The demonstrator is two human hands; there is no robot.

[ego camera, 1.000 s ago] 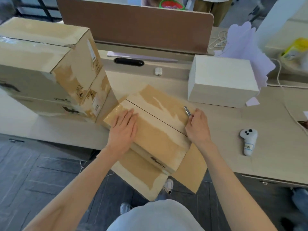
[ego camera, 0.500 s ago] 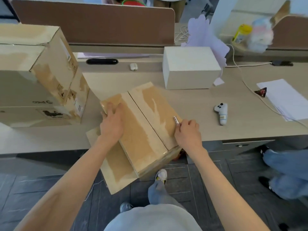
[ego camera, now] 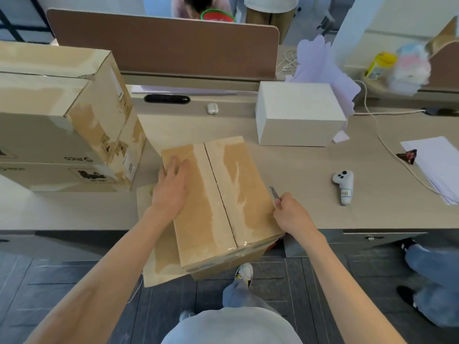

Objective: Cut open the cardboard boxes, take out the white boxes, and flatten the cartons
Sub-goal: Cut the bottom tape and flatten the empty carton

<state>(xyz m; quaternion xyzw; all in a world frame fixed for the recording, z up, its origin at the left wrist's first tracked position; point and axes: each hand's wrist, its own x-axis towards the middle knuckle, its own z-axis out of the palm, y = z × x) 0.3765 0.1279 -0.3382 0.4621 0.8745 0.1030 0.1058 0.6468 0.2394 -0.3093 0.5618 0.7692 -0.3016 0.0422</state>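
Head view. Cardboard box (ego camera: 218, 207) at near edge of bench (ego camera: 323, 214), front end overhanging floor, taped centre seam uppermost and closed. Left hand (ego camera: 171, 189) laid flat on left top flap, fingers straight and close together. Right hand (ego camera: 290, 214) at right top edge of box, fingers curled round knife (ego camera: 273, 193), blade tip against that edge. Flattened carton (ego camera: 159, 256) underneath box on left side, also overhanging. White box (ego camera: 298, 115) further back on bench, well apart. Larger cartons (ego camera: 62, 120) stacked at left. Controller (ego camera: 344, 187) and paper stack (ego camera: 437, 165) at right.
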